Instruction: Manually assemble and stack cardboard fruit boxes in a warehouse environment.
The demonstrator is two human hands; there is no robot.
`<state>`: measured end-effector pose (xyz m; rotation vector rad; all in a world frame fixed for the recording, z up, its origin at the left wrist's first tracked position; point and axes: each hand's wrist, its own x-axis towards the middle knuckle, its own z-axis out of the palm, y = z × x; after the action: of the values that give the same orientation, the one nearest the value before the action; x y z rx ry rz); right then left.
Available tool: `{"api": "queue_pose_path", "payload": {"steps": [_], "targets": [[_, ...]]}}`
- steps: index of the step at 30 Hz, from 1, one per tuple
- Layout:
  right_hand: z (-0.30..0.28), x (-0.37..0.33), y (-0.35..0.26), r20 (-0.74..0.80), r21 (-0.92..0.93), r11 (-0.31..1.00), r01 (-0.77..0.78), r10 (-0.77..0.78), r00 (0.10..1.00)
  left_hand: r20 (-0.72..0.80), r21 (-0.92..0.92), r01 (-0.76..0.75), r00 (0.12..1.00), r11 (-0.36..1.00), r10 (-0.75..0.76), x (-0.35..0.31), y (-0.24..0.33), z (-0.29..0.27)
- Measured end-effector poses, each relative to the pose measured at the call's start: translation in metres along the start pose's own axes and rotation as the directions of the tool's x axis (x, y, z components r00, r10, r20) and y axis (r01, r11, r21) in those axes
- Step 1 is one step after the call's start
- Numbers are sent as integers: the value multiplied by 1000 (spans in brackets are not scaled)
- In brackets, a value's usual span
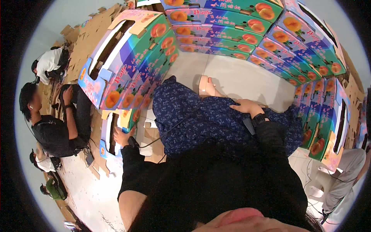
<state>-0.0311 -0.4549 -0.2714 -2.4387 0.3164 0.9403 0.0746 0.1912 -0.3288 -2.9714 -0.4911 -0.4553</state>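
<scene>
My left hand [123, 137] reaches out to the side, its fingers apart against a printed cardboard fruit box [112, 120], beside the long slot in its top. That box stands low, in front of a taller stack of the same cartons [133, 73], which are green, blue and pink with peaches printed on them. Flat on my lap lies my right hand [247, 107], fingers stretched over a dark blue patterned skirt [189, 120]. Nothing is in it. Black bands sit on both wrists, and a cable leads from the left one.
Cartons are stacked ahead [220, 33], at the far right [301, 42] and close on my right [324, 116]. Flat brown cardboard [87, 38] lies behind the left stack. A person in black [58, 127] sits at left; others are beyond. A person's grey trouser leg [346, 178] shows at right.
</scene>
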Motion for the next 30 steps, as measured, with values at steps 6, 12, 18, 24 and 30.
{"api": "queue_pose_path", "payload": {"steps": [6, 12, 18, 24, 30], "targets": [[-1, -4, -3, 4, 16, 1000, -6, 6, 1000, -21, 29, 259, 966, 965, -259, -14, 28, -39], [-7, -5, -9, 27, 29, 999, 13, -13, 1000, -350, -160, 591, 715, 790, -606, -6, 37, -86], [-12, -11, -13, 40, 58, 998, 31, -33, 999, -589, -379, 408, 586, 831, -556, 17, 53, -180], [-7, -7, -9, 24, 47, 998, 28, -29, 999, -902, -206, -75, 401, 976, -160, 53, 97, -281], [-6, -4, -6, 10, 16, 1000, 1, -1, 1000, -812, -350, -301, 570, 887, -127, 61, 190, -398]]}}
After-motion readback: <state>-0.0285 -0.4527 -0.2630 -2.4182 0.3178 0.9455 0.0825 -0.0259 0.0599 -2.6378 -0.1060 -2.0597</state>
